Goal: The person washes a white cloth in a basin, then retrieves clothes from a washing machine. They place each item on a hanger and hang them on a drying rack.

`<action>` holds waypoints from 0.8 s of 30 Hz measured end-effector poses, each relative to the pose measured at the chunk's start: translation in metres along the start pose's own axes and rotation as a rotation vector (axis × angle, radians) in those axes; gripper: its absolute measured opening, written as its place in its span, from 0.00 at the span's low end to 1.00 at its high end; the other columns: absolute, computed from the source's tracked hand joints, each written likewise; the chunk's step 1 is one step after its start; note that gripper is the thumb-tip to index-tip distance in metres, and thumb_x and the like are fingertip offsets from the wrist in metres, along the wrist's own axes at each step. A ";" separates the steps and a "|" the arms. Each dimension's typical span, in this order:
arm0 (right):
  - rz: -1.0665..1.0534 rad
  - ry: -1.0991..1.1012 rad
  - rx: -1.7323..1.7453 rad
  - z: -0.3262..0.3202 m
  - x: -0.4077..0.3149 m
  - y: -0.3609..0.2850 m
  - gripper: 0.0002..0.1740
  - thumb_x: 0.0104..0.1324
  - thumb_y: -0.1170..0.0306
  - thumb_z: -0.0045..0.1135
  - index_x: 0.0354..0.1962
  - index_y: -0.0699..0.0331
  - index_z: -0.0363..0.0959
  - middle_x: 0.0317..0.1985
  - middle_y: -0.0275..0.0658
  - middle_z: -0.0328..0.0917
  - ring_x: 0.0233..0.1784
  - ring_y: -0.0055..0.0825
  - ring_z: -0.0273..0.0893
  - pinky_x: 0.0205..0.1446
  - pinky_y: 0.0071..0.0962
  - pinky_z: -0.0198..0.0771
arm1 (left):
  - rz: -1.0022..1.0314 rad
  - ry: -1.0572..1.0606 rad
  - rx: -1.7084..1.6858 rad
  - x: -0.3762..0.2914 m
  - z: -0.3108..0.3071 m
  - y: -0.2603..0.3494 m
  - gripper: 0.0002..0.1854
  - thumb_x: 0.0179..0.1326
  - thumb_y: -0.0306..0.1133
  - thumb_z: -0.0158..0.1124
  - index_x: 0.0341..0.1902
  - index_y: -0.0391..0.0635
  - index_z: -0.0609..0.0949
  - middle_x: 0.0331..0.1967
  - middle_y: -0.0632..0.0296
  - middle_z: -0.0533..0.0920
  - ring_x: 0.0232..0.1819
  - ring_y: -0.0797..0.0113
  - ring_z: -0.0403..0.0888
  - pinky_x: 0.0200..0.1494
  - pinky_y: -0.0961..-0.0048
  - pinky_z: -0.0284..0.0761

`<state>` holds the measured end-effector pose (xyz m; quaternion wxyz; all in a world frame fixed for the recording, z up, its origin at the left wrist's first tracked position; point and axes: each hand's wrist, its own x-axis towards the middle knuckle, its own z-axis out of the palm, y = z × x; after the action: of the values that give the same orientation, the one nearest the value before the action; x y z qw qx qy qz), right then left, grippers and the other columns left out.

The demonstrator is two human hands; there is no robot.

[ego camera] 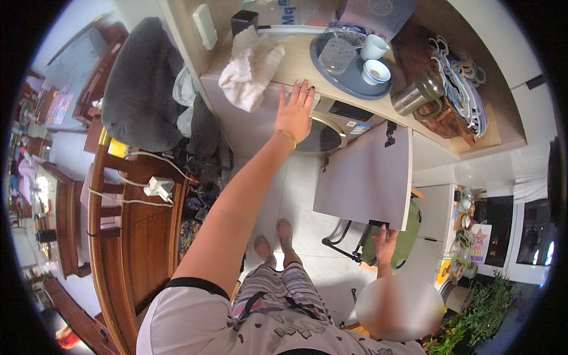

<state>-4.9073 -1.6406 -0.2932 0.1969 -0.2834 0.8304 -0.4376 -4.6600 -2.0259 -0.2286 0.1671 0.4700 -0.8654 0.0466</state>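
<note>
My left hand, with a gold bangle at the wrist, lies flat with fingers extended at the counter's front edge, over the top of a grey cabinet panel. Beside it, a front-loading washing machine sits under the counter, partly hidden by that panel and my hand. To the right, a grey cabinet door stands swung out, its hinge showing. My right hand has its fingers at the black handle on this door's outer edge. A blurred patch covers part of my right forearm.
On the counter are a white towel, a round tray with cups, a metal press pot and several hangers. A green folding chair stands behind the door. A wooden bench is at left.
</note>
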 end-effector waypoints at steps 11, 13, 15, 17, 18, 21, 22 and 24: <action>0.315 -0.508 0.746 0.105 0.037 -0.090 0.35 0.74 0.48 0.33 0.67 0.64 0.56 0.66 0.50 0.61 0.71 0.37 0.59 0.74 0.42 0.51 | -0.001 0.165 -0.316 -0.102 -0.026 -0.023 0.24 0.51 0.42 0.68 0.48 0.43 0.74 0.55 0.53 0.71 0.69 0.51 0.59 0.72 0.46 0.49; -0.118 -0.756 0.587 0.203 0.059 -0.219 0.37 0.72 0.47 0.40 0.69 0.60 0.52 0.69 0.52 0.57 0.72 0.39 0.56 0.75 0.39 0.46 | 0.008 0.188 -0.316 -0.098 -0.024 -0.021 0.24 0.50 0.42 0.69 0.47 0.43 0.73 0.54 0.53 0.72 0.68 0.51 0.60 0.72 0.47 0.49; 0.145 -1.020 0.410 0.269 0.101 -0.313 0.45 0.65 0.39 0.48 0.67 0.64 0.56 0.65 0.51 0.63 0.70 0.37 0.59 0.72 0.40 0.50 | 0.025 0.190 -0.325 -0.084 -0.025 -0.017 0.23 0.48 0.40 0.69 0.44 0.43 0.73 0.53 0.53 0.72 0.67 0.50 0.61 0.72 0.48 0.49; 0.382 -1.410 0.283 0.313 0.137 -0.350 0.39 0.64 0.44 0.54 0.62 0.63 0.62 0.57 0.47 0.71 0.64 0.37 0.67 0.67 0.41 0.58 | 0.036 0.160 -0.360 -0.089 -0.022 -0.009 0.23 0.47 0.39 0.69 0.44 0.43 0.72 0.52 0.53 0.72 0.67 0.50 0.61 0.73 0.48 0.49; 0.256 -1.310 0.217 0.326 0.130 -0.358 0.36 0.64 0.47 0.55 0.60 0.63 0.63 0.55 0.44 0.73 0.60 0.35 0.70 0.64 0.40 0.62 | 0.004 0.168 -0.361 -0.094 -0.020 -0.011 0.23 0.45 0.38 0.70 0.43 0.43 0.73 0.52 0.54 0.72 0.67 0.50 0.61 0.73 0.47 0.49; -0.098 -1.136 0.212 0.340 0.112 -0.377 0.26 0.65 0.57 0.57 0.57 0.62 0.67 0.50 0.37 0.77 0.52 0.30 0.75 0.56 0.36 0.70 | -0.017 0.174 -0.403 -0.114 -0.030 -0.019 0.23 0.43 0.38 0.71 0.41 0.43 0.73 0.54 0.54 0.71 0.68 0.50 0.61 0.72 0.47 0.52; -0.214 -1.189 0.323 0.337 0.107 -0.380 0.25 0.66 0.60 0.57 0.56 0.62 0.68 0.49 0.36 0.77 0.51 0.28 0.76 0.54 0.34 0.71 | -0.035 0.166 -0.416 -0.126 -0.033 -0.022 0.24 0.39 0.36 0.71 0.42 0.43 0.74 0.59 0.49 0.70 0.70 0.48 0.59 0.71 0.51 0.56; -0.329 -1.231 0.566 0.307 0.087 -0.406 0.21 0.67 0.65 0.55 0.56 0.63 0.69 0.49 0.34 0.77 0.51 0.24 0.76 0.53 0.27 0.73 | -0.136 0.260 -0.439 -0.151 -0.043 -0.034 0.27 0.37 0.33 0.72 0.46 0.45 0.75 0.65 0.47 0.65 0.70 0.45 0.58 0.70 0.51 0.58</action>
<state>-4.6760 -2.0707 -0.1248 0.6292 -0.5396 0.3681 -0.4212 -4.5451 -1.9137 -0.2408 0.3777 0.4699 -0.7924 -0.0936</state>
